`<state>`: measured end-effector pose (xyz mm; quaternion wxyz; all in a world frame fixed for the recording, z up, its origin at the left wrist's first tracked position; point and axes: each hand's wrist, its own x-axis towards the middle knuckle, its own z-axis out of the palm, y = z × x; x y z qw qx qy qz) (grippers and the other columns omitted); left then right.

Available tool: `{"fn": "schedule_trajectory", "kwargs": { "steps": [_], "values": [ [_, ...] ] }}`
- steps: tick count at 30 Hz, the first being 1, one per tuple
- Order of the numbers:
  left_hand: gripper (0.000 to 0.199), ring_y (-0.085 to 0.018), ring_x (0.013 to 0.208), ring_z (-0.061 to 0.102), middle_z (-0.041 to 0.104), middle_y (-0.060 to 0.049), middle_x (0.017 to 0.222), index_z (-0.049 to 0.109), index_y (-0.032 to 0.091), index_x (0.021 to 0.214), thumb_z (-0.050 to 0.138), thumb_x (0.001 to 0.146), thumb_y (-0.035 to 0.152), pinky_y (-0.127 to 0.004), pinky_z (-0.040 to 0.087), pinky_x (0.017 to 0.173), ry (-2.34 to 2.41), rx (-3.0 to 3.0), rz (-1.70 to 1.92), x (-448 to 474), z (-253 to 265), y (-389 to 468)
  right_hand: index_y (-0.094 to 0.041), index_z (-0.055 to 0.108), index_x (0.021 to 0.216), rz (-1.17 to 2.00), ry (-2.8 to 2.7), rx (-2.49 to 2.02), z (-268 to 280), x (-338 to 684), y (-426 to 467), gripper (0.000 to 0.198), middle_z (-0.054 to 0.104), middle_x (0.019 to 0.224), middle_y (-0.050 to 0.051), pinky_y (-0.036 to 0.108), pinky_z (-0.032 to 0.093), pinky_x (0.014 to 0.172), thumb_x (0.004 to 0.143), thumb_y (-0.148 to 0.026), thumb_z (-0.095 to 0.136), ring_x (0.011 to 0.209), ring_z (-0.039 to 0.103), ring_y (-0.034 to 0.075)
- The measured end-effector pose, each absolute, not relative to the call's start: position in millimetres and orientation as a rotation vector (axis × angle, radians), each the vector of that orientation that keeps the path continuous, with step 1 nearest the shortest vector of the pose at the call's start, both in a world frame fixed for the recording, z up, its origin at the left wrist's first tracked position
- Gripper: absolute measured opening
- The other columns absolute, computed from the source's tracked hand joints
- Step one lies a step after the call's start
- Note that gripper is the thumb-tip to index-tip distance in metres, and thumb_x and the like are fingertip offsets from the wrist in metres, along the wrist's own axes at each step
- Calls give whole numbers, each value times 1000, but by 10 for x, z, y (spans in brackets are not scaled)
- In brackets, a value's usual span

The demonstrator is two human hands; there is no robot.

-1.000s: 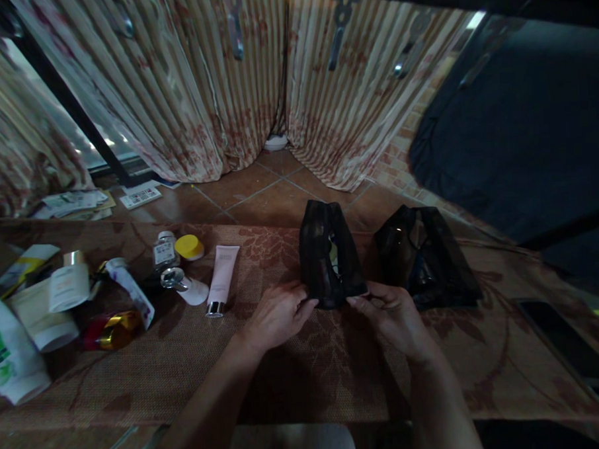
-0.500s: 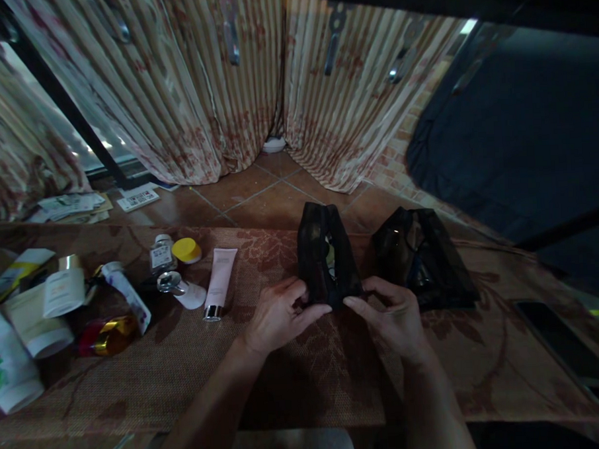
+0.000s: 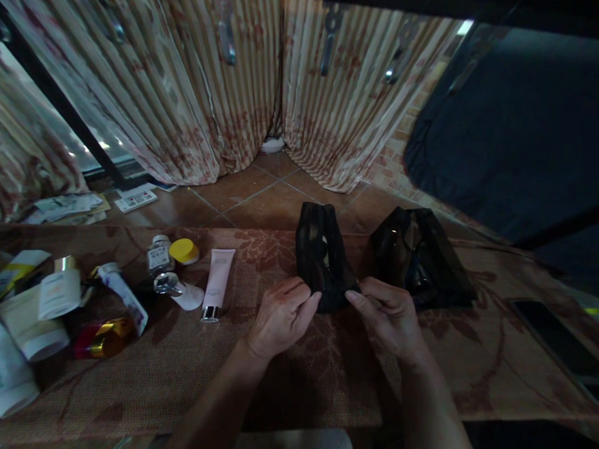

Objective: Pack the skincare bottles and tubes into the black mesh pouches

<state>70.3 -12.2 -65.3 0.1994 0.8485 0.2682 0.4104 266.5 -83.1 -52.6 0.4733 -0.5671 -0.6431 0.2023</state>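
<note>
A small black mesh pouch (image 3: 313,240) stands upright on the cloth-covered table in front of me, its top slit partly parted with something pale inside. My left hand (image 3: 286,314) pinches its near left edge between thumb and fingers. On the near right edge my right hand (image 3: 390,316) has a similar pinch. A second black mesh pouch (image 3: 443,264), with dark, shiny contents showing through, lies to the right of my right hand. To the left of my left hand is a pale pink tube (image 3: 219,281) with a silver cap.
Left of the tube are a white pump bottle (image 3: 186,294), a yellow-lidded jar (image 3: 184,251), a small clear bottle (image 3: 160,256) and a heap of tubes and bottles, including an amber bottle (image 3: 106,337). A phone (image 3: 566,348) lies at right. Striped curtains (image 3: 225,108) hang beyond the table.
My thumbs have moved apart along the pouch's near edge. The pouch's opening looks narrower, with less of its pale contents showing. The view has shifted slightly.
</note>
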Motion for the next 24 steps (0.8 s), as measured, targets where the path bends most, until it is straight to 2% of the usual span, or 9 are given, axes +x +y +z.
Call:
{"fn": "schedule_trajectory", "kwargs": {
  "steps": [6,13,19,24],
  "values": [
    [34,-8,55,40,40,4,59,37,19,60,50,92,17,-23,31,54,764,2367,1183,718,-661,-153,-18,50,61,529,-1524,-1401,-538,2679,-822,31,43,63,-5,22,32,54,87,-26,64,58,40,8],
    [26,-9,60,45,45,3,64,43,19,66,58,88,22,-22,36,57,815,2268,1252,696,-672,-162,-19,61,71,582,-1466,-1466,-582,2721,-844,20,55,67,-2,23,38,56,82,-32,71,61,49,11],
    [14,-11,68,50,51,1,71,50,18,76,58,88,17,-23,41,63,755,2201,1292,708,-694,-176,-19,63,73,558,-1409,-1457,-554,2685,-836,17,57,67,-3,24,41,60,81,-32,71,63,52,11],
    [16,-11,68,50,51,0,71,52,18,74,55,89,13,-23,42,63,698,2177,1313,724,-690,-184,-20,61,69,575,-1375,-1404,-523,2643,-827,18,55,65,-3,24,40,59,81,-29,71,61,51,11]
  ]
}}
